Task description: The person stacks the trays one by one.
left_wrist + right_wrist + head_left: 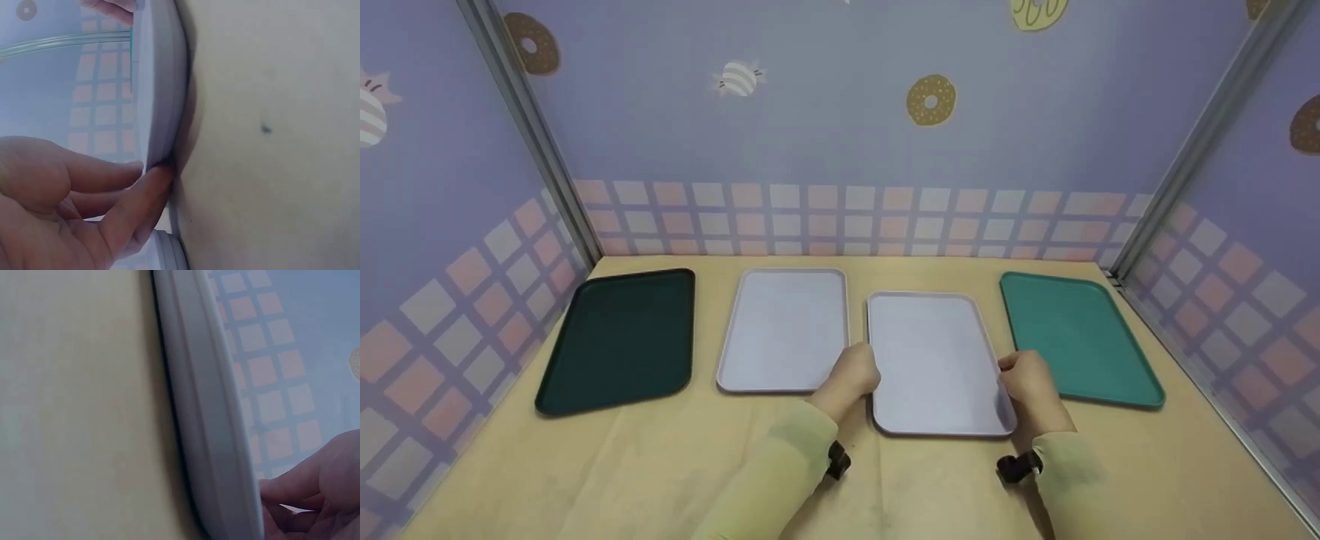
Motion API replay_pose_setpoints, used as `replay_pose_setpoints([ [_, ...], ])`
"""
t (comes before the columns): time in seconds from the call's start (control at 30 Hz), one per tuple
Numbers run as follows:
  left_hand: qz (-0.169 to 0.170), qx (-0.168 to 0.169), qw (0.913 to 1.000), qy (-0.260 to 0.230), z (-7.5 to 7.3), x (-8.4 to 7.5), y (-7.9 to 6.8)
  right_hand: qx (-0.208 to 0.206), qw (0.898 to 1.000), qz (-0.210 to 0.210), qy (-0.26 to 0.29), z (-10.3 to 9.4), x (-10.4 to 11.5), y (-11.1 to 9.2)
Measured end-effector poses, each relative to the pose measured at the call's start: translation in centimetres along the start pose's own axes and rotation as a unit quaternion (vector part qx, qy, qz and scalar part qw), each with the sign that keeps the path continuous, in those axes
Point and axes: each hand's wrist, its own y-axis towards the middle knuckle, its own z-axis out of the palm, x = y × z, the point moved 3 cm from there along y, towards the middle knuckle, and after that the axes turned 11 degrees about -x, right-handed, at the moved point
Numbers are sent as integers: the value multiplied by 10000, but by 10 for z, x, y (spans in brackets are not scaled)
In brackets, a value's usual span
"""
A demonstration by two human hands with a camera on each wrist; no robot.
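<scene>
A pale lavender rectangular tray [931, 360] lies right of centre, between the two hands. My left hand [849, 379] pinches its left edge. In the left wrist view, the thumb of that hand [73, 208] is at the rim and other fingers reach under the tray's side [164, 84]. On the opposite edge, my right hand [1030, 384] grips the tray near its front corner. The right wrist view shows the tray's ridged side wall [208, 399] with the right hand [323, 489] at the rim, partly cut off. Whether the tray touches the table cannot be told.
A second pale lavender tray [786, 330] lies close on the left, partly behind my left hand. A dark green tray [619, 341] is at far left, a teal tray [1080, 337] at right. Patterned walls [840, 135] enclose the beige tabletop [622, 465].
</scene>
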Motion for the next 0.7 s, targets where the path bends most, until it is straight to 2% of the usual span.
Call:
replay_pose_setpoints([
  [0.07,-74,163,9996,-237,-4,2,0,7,9999,-17,-111,0,3,-1],
  [0.13,-340,441,9963,-659,-9,5,0,10,9998,-13,-183,0,8,-2],
  [0.2,-688,718,9878,-1199,-13,12,0,-56,9998,-29,-163,1,15,-3],
  [0.3,-1039,816,9712,-1982,-25,24,1,-241,9996,-57,154,4,26,-5],
  [0.37,-1068,675,9651,-2292,-34,33,4,-422,9981,-148,423,7,34,-5],
  [0.43,-1031,356,9653,-2373,-45,44,7,-579,9952,-264,746,13,44,-5],
  [0.57,-1089,-356,9716,-2071,-68,71,15,-797,9868,-578,1284,26,68,-4],
  [0.7,-1239,-964,9711,-1799,-91,99,23,-583,9797,-563,1836,43,94,-2],
])
